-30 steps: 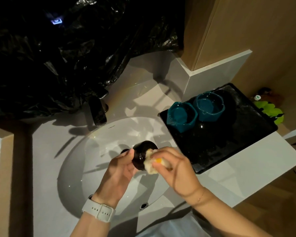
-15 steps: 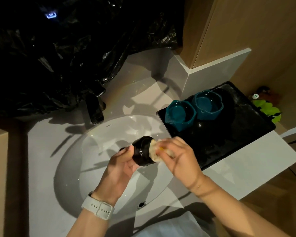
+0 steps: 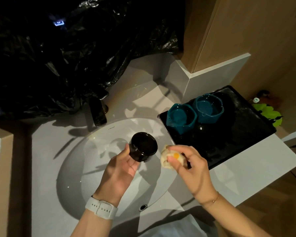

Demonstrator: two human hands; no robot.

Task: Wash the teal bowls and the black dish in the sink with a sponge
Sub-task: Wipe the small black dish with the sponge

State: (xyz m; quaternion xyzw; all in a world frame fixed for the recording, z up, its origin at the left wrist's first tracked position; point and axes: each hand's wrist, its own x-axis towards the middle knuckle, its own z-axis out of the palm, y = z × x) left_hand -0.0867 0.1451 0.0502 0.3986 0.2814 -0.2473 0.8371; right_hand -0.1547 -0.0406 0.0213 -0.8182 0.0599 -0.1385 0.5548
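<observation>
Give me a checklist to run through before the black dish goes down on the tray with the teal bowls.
1. Grip on dish: left hand holds the black dish by its side, over the sink: ok.
2. Sponge clear of dish: right hand pinches the sponge apart from it: ok.
3. Room on tray: bare black tray in front of the two teal bowls: ok.
4. Dish rinsed of suds: too dark to see: cannot tell.
5. Water running from faucet: no stream seen: cannot tell.
</observation>
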